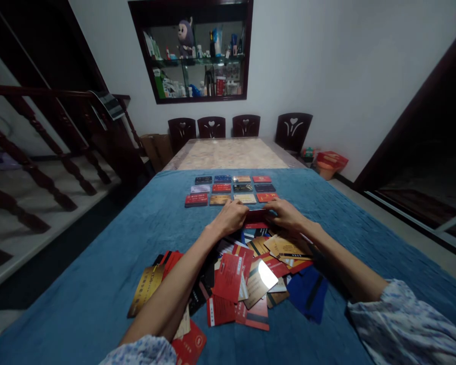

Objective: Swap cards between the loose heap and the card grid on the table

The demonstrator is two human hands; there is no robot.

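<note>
My left hand (231,217) and my right hand (287,215) face each other over the far end of a loose pile. Between them is a dark red card (256,217), its left end in my left fingers and its right end in my right. Whether it is one card or a small stack I cannot tell. Below my wrists spreads a heap of mixed plastic cards: a red card (228,276), a gold card (260,284) with a bright glare, a blue card (308,294). Just beyond my hands lie rows of neat card stacks, among them a red stack (196,200) and a black stack (242,188).
A blue cloth (137,228) covers the near part of the table; the far end is bare stone-patterned top (231,153). Several dark chairs (212,128) line the far side. A wooden railing (26,152) runs at left, with a cardboard box (157,151) beyond.
</note>
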